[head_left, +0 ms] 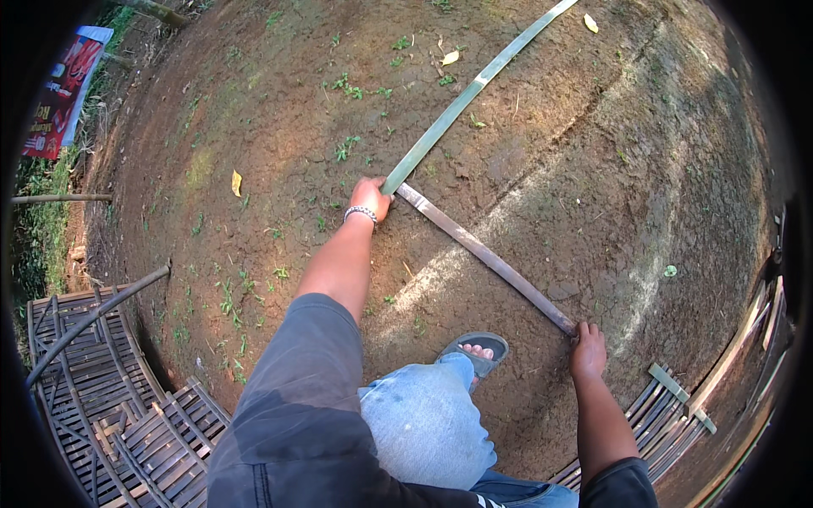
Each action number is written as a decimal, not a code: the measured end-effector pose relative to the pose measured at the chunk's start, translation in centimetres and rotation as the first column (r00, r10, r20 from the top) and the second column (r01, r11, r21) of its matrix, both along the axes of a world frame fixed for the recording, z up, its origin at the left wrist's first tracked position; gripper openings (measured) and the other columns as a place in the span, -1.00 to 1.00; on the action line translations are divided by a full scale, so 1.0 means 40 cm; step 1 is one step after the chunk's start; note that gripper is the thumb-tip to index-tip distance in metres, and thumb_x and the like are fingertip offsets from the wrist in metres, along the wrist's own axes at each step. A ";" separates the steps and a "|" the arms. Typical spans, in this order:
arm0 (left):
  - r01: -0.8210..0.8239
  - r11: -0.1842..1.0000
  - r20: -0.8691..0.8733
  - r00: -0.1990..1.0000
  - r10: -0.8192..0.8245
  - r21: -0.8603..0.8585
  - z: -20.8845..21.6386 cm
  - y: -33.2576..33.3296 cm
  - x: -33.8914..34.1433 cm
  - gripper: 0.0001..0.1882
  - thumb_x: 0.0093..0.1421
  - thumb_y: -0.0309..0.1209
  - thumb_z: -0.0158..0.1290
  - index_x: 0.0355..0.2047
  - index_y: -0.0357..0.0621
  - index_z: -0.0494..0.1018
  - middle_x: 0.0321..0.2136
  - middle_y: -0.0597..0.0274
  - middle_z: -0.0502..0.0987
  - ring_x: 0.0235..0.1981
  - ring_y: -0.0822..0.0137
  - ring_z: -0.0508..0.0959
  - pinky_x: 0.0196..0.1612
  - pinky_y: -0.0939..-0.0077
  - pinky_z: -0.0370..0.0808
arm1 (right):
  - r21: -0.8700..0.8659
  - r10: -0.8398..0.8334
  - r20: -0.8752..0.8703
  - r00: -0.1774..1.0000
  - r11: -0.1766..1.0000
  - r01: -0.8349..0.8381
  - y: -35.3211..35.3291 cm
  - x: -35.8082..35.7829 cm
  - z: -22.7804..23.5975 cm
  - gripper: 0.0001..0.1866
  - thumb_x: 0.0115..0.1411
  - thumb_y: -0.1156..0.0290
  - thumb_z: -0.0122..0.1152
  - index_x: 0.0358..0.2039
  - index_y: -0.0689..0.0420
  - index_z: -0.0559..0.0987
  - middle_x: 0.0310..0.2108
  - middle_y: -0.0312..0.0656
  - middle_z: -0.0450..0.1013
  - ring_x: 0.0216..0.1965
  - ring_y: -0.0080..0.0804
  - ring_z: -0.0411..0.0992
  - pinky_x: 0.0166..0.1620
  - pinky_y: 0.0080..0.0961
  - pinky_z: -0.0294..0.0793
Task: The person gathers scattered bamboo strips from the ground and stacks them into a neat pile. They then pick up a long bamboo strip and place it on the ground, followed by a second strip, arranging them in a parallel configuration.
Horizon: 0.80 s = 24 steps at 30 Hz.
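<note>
My left hand [370, 197], with a beaded bracelet at its wrist, is closed at the near end of a long green bamboo strip [461, 100]. That strip runs up and to the right, past the top edge of the picture. Beside the same hand lies the paler end of a shorter brown bamboo strip [495, 264]; whether the fingers also grip it is hidden. My right hand [587, 350] is closed around the brown strip's other end, lower right. The two strips meet at an angle by my left hand.
Bare brown soil [279, 110] with small weeds and fallen leaves spreads around. Slatted bamboo racks [93, 381] stand at the lower left; another slatted bamboo piece [669, 415] is at the lower right. A red banner [68, 89] hangs far left. My sandalled foot [483, 351] is between my arms.
</note>
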<state>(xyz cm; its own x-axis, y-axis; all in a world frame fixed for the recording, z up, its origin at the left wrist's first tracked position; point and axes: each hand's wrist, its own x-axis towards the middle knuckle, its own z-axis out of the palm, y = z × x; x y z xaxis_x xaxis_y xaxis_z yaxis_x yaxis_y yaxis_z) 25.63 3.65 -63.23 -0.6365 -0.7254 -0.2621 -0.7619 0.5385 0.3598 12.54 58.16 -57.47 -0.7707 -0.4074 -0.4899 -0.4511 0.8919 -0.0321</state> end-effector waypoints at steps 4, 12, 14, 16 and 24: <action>-0.018 1.000 -0.028 0.999 0.018 0.008 0.000 0.008 0.000 -0.49 0.03 -0.33 0.28 0.03 -0.15 0.54 -0.07 -0.11 0.53 0.03 -0.05 0.49 0.15 0.22 0.39 | 0.007 -0.010 0.006 1.000 1.000 0.010 -0.002 0.000 0.000 -0.72 0.12 0.45 0.24 -0.14 0.04 0.44 -0.11 -0.13 0.39 0.01 -0.06 0.38 -0.03 -0.19 0.51; -0.018 1.000 -0.017 1.000 0.018 0.011 0.020 0.017 -0.004 -0.47 0.04 -0.33 0.27 0.07 -0.10 0.51 -0.08 -0.10 0.50 0.06 -0.05 0.46 0.16 0.22 0.38 | 0.000 -0.004 0.003 1.000 1.000 0.004 -0.003 0.001 -0.003 -0.71 0.11 0.46 0.25 -0.14 0.04 0.45 -0.11 -0.12 0.39 -0.01 -0.06 0.39 -0.02 -0.18 0.49; -0.021 1.000 -0.008 1.000 0.021 0.017 0.024 0.020 -0.003 -0.47 0.05 -0.33 0.26 0.08 -0.09 0.51 -0.07 -0.11 0.50 0.06 -0.05 0.46 0.17 0.23 0.38 | -0.002 0.003 -0.004 1.000 1.000 -0.003 -0.001 0.000 -0.004 -0.71 0.11 0.47 0.24 -0.14 0.04 0.45 -0.11 -0.12 0.39 -0.02 -0.05 0.39 -0.02 -0.18 0.48; -0.030 0.999 0.006 1.000 0.029 0.023 0.034 0.027 -0.012 -0.47 0.06 -0.33 0.26 0.08 -0.09 0.51 -0.06 -0.11 0.49 0.06 -0.04 0.46 0.17 0.23 0.38 | -0.001 -0.004 0.008 1.000 1.000 0.004 -0.004 -0.001 0.002 -0.70 0.10 0.49 0.24 -0.14 0.05 0.45 -0.11 -0.11 0.39 -0.02 -0.04 0.39 -0.02 -0.17 0.47; -0.032 0.999 0.060 0.998 0.031 0.010 0.037 0.022 0.002 -0.38 0.01 -0.27 0.33 0.12 -0.10 0.48 -0.01 -0.11 0.44 0.10 -0.03 0.43 0.18 0.23 0.37 | -0.032 -0.011 0.000 1.000 0.999 0.011 0.007 0.002 -0.006 -0.64 0.08 0.53 0.22 -0.09 0.07 0.42 -0.07 -0.07 0.37 0.00 -0.01 0.37 0.01 -0.15 0.46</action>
<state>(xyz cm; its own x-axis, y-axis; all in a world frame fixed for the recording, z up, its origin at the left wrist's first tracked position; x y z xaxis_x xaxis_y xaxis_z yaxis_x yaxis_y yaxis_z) 25.70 4.53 -61.76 -0.5965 -0.7414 -0.3072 -0.7986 0.5103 0.3192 12.61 58.44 -57.70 -0.7752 -0.4142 -0.4770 -0.4411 0.8954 -0.0608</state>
